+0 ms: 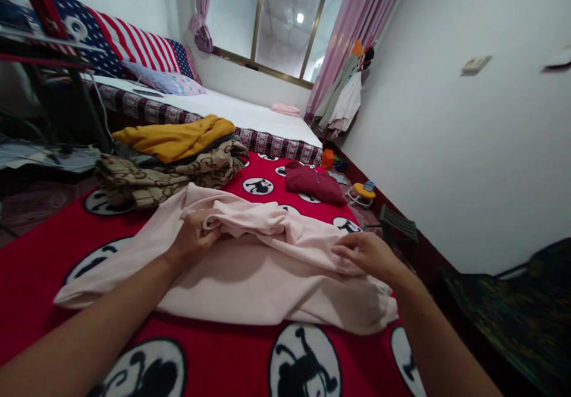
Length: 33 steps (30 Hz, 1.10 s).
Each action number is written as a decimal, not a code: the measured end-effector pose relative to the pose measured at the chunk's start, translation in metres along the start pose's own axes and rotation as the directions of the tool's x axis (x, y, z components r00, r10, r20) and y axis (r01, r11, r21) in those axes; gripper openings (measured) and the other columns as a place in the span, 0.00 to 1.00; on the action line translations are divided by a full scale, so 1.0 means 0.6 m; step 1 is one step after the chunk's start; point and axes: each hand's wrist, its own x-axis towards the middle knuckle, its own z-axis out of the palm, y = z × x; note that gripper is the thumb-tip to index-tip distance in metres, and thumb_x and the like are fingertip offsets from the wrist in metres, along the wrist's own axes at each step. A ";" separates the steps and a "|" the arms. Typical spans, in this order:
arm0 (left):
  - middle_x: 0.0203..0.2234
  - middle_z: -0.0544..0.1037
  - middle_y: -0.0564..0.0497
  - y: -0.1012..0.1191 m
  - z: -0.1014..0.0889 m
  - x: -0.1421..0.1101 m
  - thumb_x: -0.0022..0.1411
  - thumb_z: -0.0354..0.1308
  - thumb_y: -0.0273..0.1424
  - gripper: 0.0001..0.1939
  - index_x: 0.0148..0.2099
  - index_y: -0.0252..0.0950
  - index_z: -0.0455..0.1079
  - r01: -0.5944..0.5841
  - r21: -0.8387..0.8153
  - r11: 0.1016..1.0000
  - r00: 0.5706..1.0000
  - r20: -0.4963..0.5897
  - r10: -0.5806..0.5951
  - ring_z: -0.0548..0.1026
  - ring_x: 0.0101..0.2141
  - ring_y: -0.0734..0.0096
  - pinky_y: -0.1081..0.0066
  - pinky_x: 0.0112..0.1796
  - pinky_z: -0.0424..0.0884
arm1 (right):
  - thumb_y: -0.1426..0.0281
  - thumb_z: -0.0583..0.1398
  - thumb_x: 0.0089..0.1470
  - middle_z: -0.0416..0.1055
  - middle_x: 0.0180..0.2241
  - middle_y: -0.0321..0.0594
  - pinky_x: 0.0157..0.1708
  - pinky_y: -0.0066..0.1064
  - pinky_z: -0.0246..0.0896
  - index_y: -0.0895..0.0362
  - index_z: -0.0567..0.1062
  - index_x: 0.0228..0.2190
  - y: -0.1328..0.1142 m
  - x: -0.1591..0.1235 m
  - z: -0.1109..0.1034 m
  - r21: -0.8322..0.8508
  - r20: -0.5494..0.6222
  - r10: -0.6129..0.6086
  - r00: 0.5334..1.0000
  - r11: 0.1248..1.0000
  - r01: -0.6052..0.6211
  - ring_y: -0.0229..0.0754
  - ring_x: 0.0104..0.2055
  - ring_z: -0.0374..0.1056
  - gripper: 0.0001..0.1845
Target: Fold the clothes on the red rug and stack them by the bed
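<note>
A pale pink sweatshirt (241,278) lies spread crosswise on the red blanket (232,361), its upper part bunched into folds. My left hand (194,238) is closed on the bunched cloth at the left, fingers curled round the fold. At the right side of the sweatshirt, my right hand (368,253) has its thumb and fingers together on the fabric; the exact grip is partly hidden. Both forearms reach in from the lower corners, over the near edge of the garment.
Beyond the sweatshirt are a clothes pile with a mustard garment (178,138) on top and a folded maroon garment (314,183). A white-topped bed (241,109) stands under the window. To the right are a yellow stool (362,191), a dark folding stool (397,223) and the wall.
</note>
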 end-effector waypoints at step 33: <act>0.62 0.65 0.42 -0.032 -0.018 0.015 0.55 0.52 0.26 0.34 0.65 0.33 0.59 0.081 0.231 0.970 0.979 -0.201 -0.034 0.59 0.63 0.55 0.52 0.63 0.53 | 0.71 0.61 0.56 0.64 0.59 0.46 0.55 0.56 0.60 0.52 0.75 0.44 -0.137 -0.032 0.062 -0.126 -0.894 -0.340 0.290 0.815 0.566 0.57 0.59 0.63 0.12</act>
